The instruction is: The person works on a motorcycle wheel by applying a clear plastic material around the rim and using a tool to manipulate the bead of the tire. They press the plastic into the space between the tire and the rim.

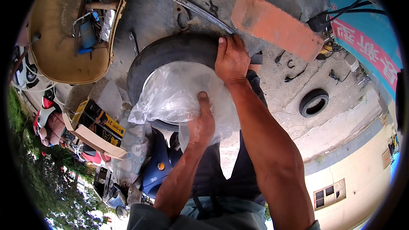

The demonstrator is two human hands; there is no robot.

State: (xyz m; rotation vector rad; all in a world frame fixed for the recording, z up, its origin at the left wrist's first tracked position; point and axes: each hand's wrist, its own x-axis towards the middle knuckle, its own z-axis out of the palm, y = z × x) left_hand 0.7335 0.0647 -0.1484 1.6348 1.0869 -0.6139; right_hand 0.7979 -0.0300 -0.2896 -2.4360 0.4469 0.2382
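A black tire (pixel 174 47) is in front of me, with a pale rim edge showing inside it. Clear crumpled plastic bag (pixel 170 87) covers much of the tire's middle. My left hand (pixel 201 123) is closed on the plastic, thumb up, its other fingers mostly hidden. At the tire's upper right, my right hand (pixel 232 60) grips the tread, fingers bent over its far side. A long metal tire lever (pixel 187 5) lies beyond, one end close to my right fingertips; I cannot tell whether they touch.
An orange-red block (pixel 277 26) lies beyond my right hand. Far left stands a tan tub (pixel 47 61) with tools inside. Below it are an opened cardboard box (pixel 100 123) and a blue scooter (pixel 157 168). A smaller tire (pixel 314 102) rests on the right-hand ground.
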